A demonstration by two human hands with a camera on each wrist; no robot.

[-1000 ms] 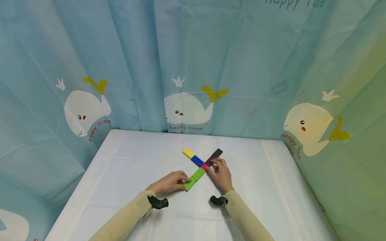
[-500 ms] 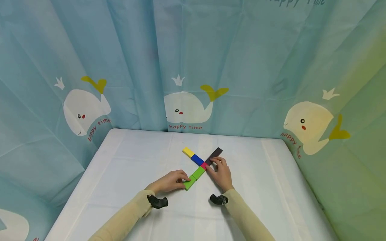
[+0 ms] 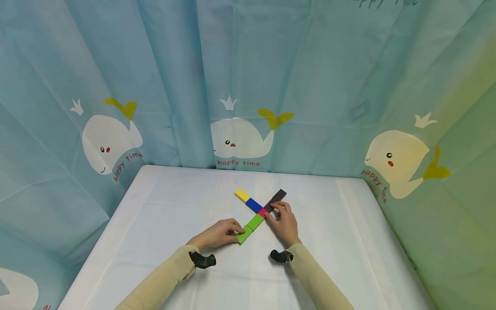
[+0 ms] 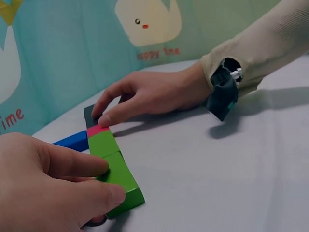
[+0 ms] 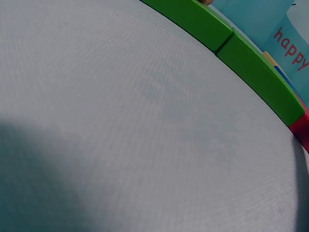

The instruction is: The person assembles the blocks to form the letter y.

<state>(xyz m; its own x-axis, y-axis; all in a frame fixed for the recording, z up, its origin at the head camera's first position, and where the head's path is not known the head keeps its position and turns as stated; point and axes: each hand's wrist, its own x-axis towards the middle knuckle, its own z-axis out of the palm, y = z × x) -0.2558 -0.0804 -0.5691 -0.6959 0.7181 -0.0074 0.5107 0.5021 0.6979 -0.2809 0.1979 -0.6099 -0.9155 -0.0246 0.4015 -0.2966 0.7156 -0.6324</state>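
Wooden blocks lie joined on the white table in a slanting T shape. In the head view, my left hand [image 3: 218, 234] pinches the nearer green block [image 3: 244, 235] at its outer end with thumb and index finger. A second green block [image 3: 255, 222] adjoins it, then a small red block [image 3: 262, 213]. My right hand [image 3: 286, 224] holds the black block [image 3: 280, 195] near its junction with the red one, thumb tip against the red block. A blue block [image 3: 253, 205] and a yellow block [image 3: 242, 195] branch off toward the far left. The right wrist view hides the right hand.
A white cloth covers the table [image 3: 329, 241]. Behind it and at both sides hangs a blue-green curtain [image 3: 329, 86] printed with whales. Each sleeve cuff carries a black wrist-camera mount [image 3: 202, 260].
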